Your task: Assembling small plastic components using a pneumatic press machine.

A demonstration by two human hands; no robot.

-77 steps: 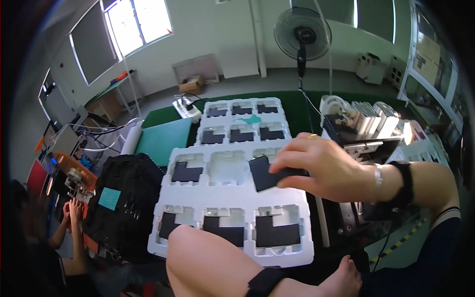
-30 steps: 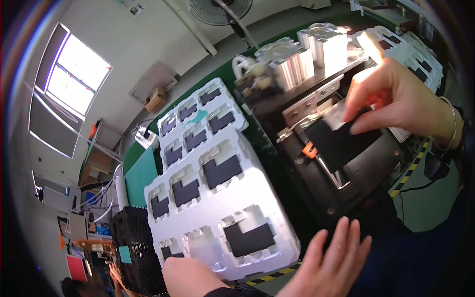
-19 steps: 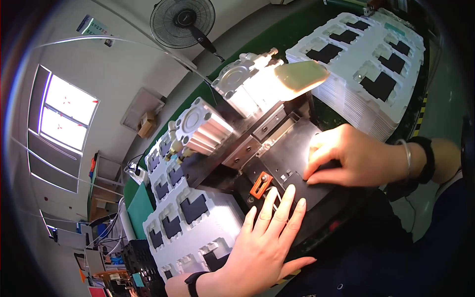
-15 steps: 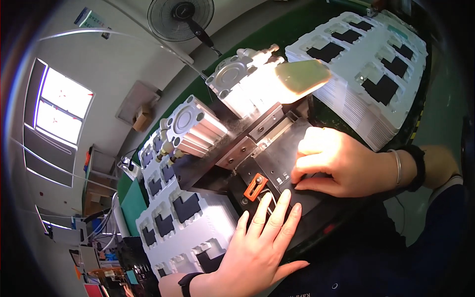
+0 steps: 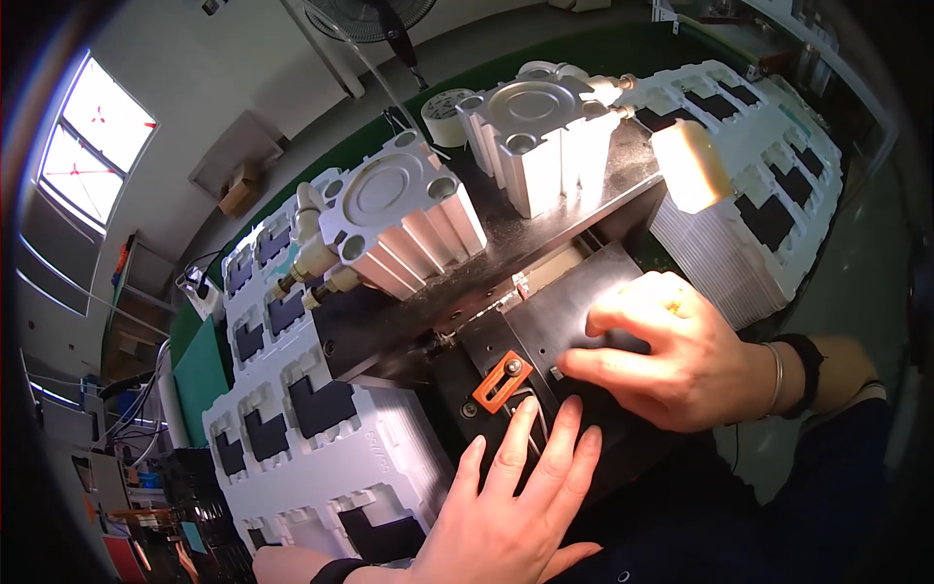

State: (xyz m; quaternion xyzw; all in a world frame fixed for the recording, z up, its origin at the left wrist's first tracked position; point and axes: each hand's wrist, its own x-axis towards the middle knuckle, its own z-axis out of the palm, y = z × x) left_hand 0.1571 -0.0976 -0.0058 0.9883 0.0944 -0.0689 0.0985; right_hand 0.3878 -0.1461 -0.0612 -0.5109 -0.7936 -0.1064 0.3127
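My left hand [image 5: 516, 501] lies with fingers spread at the near edge of a black metal fixture plate [image 5: 569, 302]. Its fingertips are beside an orange slotted clamp piece [image 5: 502, 382] held by a bolt. Over the plate is my right hand [image 5: 671, 350], its fingers bent inward. One fingertip rests at a small silver bit [image 5: 556, 372] on the plate; whatever may be between the fingers is hidden. Behind the hands, two silver block-shaped pneumatic cylinders [image 5: 409, 214] [image 5: 545, 127] stand on a black mounting plate [image 5: 525, 238].
White moulded trays [image 5: 292, 428] with black L-shaped pieces stand in a stack at the left. Another tray stack [image 5: 735, 258] is at the far right. A bright lamp head [image 5: 691, 165] juts over the fixture's right end. A tape roll [image 5: 446, 117] sits behind the cylinders.
The view has shifted, bringing the cylinders closer. My right hand has changed from a tight pinch to a looser bend, one finger reaching the silver bit. My left hand keeps its spread pose.
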